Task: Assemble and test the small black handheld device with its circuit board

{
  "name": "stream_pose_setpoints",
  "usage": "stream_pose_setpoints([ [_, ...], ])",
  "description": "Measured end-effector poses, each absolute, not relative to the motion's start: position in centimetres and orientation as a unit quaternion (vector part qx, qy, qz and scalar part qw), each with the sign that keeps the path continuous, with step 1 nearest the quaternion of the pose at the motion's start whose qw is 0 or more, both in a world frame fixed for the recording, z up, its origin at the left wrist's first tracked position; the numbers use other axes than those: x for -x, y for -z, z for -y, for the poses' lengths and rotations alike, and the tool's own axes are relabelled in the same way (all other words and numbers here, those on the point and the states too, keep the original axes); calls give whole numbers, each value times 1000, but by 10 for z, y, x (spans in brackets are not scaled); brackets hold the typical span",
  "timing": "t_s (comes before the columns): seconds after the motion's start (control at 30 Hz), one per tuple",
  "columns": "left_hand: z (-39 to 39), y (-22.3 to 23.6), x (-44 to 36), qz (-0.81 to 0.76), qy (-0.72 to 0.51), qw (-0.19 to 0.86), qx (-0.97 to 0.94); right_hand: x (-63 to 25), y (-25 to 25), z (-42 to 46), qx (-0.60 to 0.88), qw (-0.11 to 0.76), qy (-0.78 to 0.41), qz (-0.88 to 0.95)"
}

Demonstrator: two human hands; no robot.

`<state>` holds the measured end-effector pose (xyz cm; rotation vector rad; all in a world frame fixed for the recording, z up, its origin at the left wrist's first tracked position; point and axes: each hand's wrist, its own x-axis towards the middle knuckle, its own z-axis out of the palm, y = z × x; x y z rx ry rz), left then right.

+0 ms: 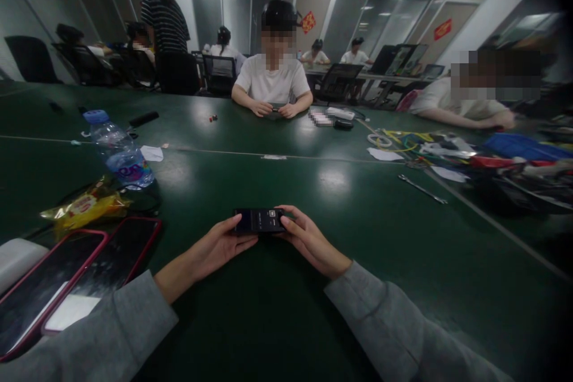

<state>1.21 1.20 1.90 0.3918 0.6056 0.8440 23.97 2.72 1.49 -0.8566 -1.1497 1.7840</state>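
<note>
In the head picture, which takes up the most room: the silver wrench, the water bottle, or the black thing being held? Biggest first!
1. Water bottle
2. Black thing
3. Silver wrench, very thin; it's farther away, so its real size is unsure.

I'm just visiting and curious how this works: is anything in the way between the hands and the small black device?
Nothing visible is. The left hand and right hand directly grip the black device, one at each end. The plastic bottle and yellow packet are off to the left, not between them.
</note>
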Motion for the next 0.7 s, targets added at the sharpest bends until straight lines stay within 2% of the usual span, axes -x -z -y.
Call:
stream_pose_setpoints([
  [0.3, -14, -23, -15, -325, -426, 829, -160, -235, -13, -24, 396, 423, -608, 543],
  [0.7, -16, -28, -14, -348, -383, 838, -173, -231, -15, -13, 390, 364, -411, 739],
])
